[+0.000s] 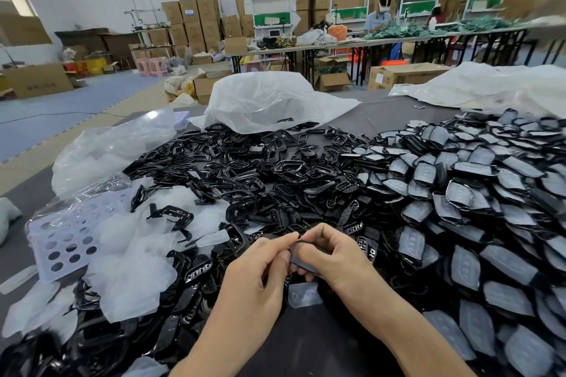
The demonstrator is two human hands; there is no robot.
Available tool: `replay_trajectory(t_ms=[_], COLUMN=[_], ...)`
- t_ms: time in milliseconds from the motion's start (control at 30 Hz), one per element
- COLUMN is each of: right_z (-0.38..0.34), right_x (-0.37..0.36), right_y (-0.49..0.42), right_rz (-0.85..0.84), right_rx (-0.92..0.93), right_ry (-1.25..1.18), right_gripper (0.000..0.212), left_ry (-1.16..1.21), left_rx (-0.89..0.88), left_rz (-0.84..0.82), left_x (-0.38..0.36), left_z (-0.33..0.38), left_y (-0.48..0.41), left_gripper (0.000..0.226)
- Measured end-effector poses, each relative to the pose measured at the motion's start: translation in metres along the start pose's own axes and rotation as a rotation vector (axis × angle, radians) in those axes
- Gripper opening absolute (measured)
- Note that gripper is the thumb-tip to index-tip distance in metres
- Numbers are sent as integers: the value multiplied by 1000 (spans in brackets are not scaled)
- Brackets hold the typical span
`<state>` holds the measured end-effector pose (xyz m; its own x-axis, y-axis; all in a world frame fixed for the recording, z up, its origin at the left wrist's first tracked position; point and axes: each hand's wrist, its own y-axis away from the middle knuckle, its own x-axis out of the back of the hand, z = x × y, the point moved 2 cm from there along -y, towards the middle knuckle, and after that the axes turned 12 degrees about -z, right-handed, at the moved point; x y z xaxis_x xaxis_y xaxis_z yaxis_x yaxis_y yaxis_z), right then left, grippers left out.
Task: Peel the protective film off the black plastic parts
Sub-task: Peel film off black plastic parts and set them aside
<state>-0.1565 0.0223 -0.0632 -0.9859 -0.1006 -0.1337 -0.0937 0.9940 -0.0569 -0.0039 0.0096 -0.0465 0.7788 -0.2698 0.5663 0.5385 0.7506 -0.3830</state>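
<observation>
Black part sits clamped in left hand and right hand grips; white bag holds a frame.

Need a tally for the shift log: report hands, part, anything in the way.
Left hand and right hand both pinch one black part. Film looks unpeeled. Nothing blocking; loose parts piled all round.
</observation>
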Motion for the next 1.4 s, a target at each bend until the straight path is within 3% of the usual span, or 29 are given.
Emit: replay_trajectory(t_ms=[100,267,400,600,733,933,1067,1233,1300,1400], right_z=[-1,2,3,0,-3,-1,0,-1,-1,-1], right_x=[1,4,5,6,4,6,5,0,-5,-11], right_y=[0,-3,-5,-4,-3,-2,-2,1,2,5], right_rz=[79,187,239,193,179,224,188,113,40,-16], right_rx=[29,82,79,82,91,68,46,47,88,128], right_ry=[-50,-170,-131,-208,-189,-206,-246,-220,-174,-24], right_gripper=[16,36,48,37,28,25,27,21,15,22], left_ry=[-136,-436,-449,-436,-410,-489,-378,13,164,242], left_rx=[-74,-202,-228,-264,-177,-234,-256,52,154,198], left_rz=[42,-171,-253,-202,-96,-244,-159,109,76,-20], left_x=[3,-2,-13,-11,-1,-12,-11,4,3,4], left_z=[3,3,10,15,12,13,11,2,0,-1], left_y=[2,5,6,9,6,8,9,3,-1,-3], left_gripper=[29,36,40,39,37,41,34,19,18,17])
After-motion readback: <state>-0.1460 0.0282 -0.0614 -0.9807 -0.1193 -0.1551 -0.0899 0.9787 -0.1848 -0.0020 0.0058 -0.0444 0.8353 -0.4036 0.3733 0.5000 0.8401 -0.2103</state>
